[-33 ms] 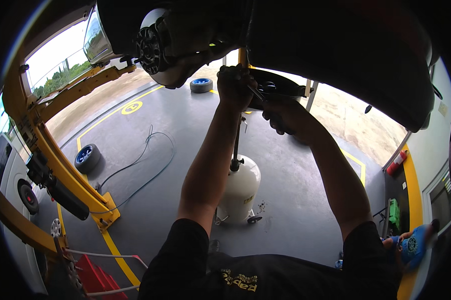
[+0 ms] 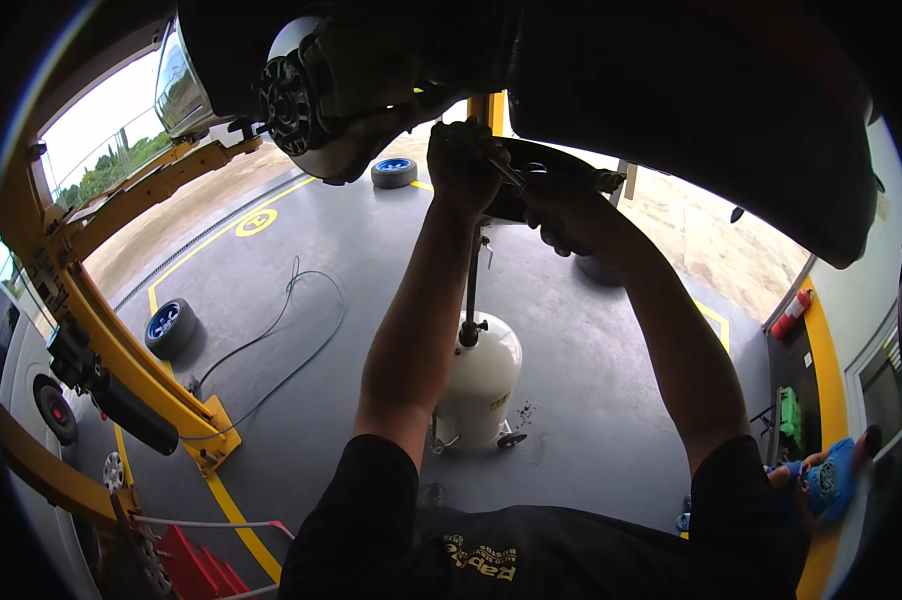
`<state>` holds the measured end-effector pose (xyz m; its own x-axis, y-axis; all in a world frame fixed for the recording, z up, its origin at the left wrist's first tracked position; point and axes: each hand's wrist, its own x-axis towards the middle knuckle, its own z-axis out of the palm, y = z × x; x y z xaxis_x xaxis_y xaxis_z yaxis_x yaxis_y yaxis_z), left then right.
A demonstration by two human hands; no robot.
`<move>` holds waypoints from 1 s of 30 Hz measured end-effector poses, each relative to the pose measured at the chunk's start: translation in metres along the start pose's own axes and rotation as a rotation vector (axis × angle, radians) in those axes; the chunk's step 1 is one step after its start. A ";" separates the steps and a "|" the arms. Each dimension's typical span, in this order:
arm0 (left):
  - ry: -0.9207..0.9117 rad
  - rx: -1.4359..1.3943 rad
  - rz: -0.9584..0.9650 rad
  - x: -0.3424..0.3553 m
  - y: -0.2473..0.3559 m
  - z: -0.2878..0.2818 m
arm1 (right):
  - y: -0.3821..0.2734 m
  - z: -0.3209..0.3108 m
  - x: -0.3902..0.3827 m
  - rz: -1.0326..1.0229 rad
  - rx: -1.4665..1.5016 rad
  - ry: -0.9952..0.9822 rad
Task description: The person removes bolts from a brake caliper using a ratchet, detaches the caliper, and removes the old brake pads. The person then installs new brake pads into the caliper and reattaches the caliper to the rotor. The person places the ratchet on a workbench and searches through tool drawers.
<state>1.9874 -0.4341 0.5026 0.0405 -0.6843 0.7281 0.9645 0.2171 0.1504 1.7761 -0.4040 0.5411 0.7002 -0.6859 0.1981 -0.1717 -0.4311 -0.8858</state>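
Observation:
Overhead is the dark underside of a raised vehicle [image 2: 671,130]. My left hand [image 2: 463,165] is raised close beneath it, its fingers closed at the upper end of a slim metal-shafted tool [image 2: 509,174]. Lower and to the right, my right hand [image 2: 571,215] is wrapped round the other end of that tool. Its working end is hidden by my fingers and the shade. Just behind my hands sits a wide black drain pan [image 2: 561,158], partly covered by them. A pole below it runs down to a white wheeled oil drainer tank [image 2: 486,385].
A yellow lift post [image 2: 121,350] with an arm stands left. Wheels with blue rims [image 2: 171,328] lie on the grey floor. A hose [image 2: 336,325] loops across it. Red steps [image 2: 196,565] stand lower left; a person in blue [image 2: 826,485] is at lower right, below a fire extinguisher [image 2: 791,314].
The view has shifted slightly. Both hands keep nearly the same hold on the tool. At lower right, the person in blue has changed posture a little.

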 end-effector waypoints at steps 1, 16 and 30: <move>0.036 0.085 0.047 0.023 0.021 -0.018 | 0.001 0.003 0.029 0.018 -0.057 0.027; -0.209 0.255 0.050 0.100 0.083 -0.071 | -0.040 -0.043 0.147 0.016 -0.303 -0.015; -0.353 0.140 -0.254 0.116 0.108 -0.098 | 0.044 0.017 0.147 -0.146 -0.067 0.045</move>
<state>2.1217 -0.5582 0.5371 -0.3074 -0.4541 0.8363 0.8868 0.1819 0.4248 1.8828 -0.5136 0.5245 0.6899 -0.6379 0.3422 -0.1173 -0.5650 -0.8167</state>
